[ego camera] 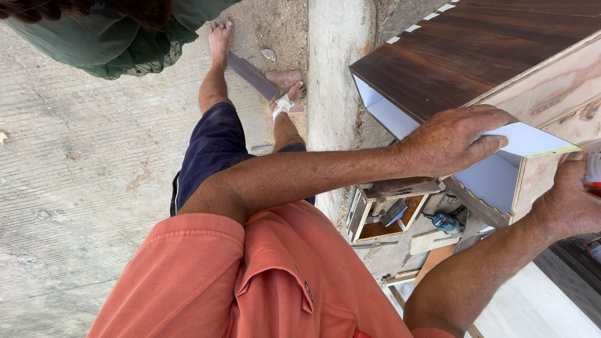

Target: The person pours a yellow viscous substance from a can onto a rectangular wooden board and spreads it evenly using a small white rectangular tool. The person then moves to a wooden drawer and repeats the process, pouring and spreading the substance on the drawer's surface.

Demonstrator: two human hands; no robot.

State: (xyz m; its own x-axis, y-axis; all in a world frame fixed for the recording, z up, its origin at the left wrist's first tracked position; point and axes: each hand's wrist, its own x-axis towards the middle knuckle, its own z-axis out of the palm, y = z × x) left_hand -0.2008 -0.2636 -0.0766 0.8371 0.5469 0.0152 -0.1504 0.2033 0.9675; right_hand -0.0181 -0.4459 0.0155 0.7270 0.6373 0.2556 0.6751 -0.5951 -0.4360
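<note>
The left hand (454, 139) is lying flat, fingers together and spread over the edge of a thin white panel (532, 139), pressing it against the open end of the wooden cabinet (551, 81); it is not gripping, only bearing down on the panel. The panel is running with its long axis from the hand outward toward the right of the view, its yellow-edged corner pointing away from the fingertips. The right hand (573, 200) is sitting just below and beside that corner, closed around a red and white object (593, 168) that is largely cut off by the frame edge, so its kind cannot be told. The left hand is on the panel; the right hand is near it but apart. A wooden tool tray (388, 216) is lying lower down, beside the concrete post (335, 69).
</note>
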